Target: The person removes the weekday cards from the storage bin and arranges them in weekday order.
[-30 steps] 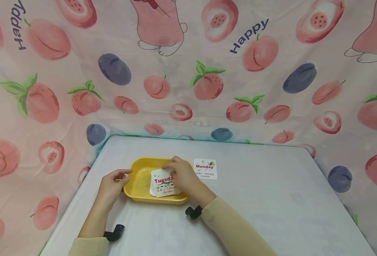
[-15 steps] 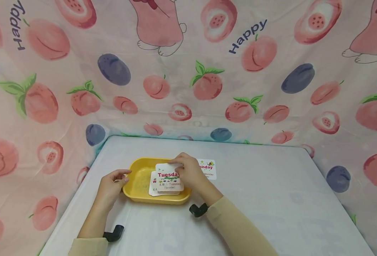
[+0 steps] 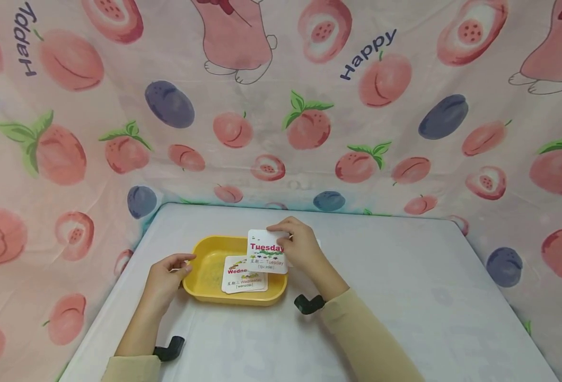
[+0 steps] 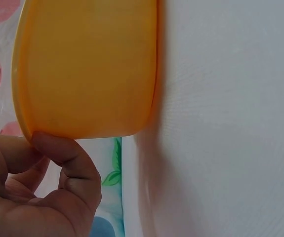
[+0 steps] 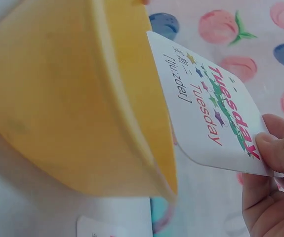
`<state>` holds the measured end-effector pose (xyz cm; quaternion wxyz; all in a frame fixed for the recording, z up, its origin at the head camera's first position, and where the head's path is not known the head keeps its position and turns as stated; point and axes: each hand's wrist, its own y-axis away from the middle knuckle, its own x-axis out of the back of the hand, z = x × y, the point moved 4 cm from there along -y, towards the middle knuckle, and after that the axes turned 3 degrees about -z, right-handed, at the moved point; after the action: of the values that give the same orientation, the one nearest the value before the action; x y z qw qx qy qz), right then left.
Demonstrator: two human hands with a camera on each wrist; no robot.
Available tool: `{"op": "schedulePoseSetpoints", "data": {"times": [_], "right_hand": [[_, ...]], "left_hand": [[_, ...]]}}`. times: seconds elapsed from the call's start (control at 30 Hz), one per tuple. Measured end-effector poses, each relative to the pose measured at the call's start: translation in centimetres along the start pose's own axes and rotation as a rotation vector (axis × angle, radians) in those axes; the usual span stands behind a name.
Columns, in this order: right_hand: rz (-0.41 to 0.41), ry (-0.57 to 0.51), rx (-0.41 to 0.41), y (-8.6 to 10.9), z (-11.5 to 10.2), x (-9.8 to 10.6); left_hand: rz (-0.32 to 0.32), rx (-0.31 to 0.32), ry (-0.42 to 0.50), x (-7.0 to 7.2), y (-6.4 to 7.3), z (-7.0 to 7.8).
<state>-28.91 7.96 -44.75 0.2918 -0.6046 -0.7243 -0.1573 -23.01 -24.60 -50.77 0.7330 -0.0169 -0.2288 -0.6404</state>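
My right hand (image 3: pixel 305 252) pinches a white flashcard reading "Tuesday" (image 3: pixel 266 261) by its right side, thumb on the printed face. In the head view the card overlaps the right part of a yellow plastic tray (image 3: pixel 207 271); the right wrist view has it tilted beside the tray's rim. Inside the tray a "Wednesday" flashcard (image 3: pixel 240 284) lies on top of other cards, its upper right corner covered by the Tuesday card. At the tray's left end my left hand (image 3: pixel 164 281) pinches the rim between thumb and fingers, seen closely in the left wrist view.
A white card (image 5: pixel 100 228) lies on the table beyond the tray, mostly hidden behind my right hand in the head view. The white table (image 3: pixel 395 286) meets a fruit-printed cloth (image 3: pixel 281 106) along its back and sides. Black wrist-camera pieces (image 3: pixel 170 349) stick out near both sleeves.
My right hand has lifted the Tuesday card off the stack and moved it up and to the right, uncovering the Wednesday card. It now blocks the Monday card. The left hand stays put.
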Motion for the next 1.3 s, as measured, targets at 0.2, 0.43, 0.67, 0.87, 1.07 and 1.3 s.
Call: {"op": "schedulePoseSetpoints", "data": {"times": [0.2, 0.43, 0.67, 0.87, 1.07, 1.3], "right_hand": [[0.034, -0.002, -0.014, 0.2, 0.8, 1.6], [0.073, 0.021, -0.056, 0.5, 2.5, 3.9], [0.075, 0.040, -0.082, 0.8, 3.8, 6.0], [0.092, 0.062, -0.078, 1.2, 5.7, 7.4], [0.100, 0.096, -0.111, 2.0, 8.4, 8.5], [0.074, 0.139, -0.152, 2.1, 10.6, 9.7]], "left_hand": [[0.001, 0.000, -0.003, -0.1, 0.1, 0.0], [-0.007, -0.008, -0.008, 0.0, 0.0, -0.2], [-0.009, 0.008, -0.001, 0.1, 0.0, -0.2], [-0.014, -0.003, 0.002, 0.1, -0.1, -0.1], [-0.011, -0.025, -0.006, 0.1, -0.3, 0.0], [-0.005, -0.018, 0.000, 0.2, -0.1, -0.1]]}}
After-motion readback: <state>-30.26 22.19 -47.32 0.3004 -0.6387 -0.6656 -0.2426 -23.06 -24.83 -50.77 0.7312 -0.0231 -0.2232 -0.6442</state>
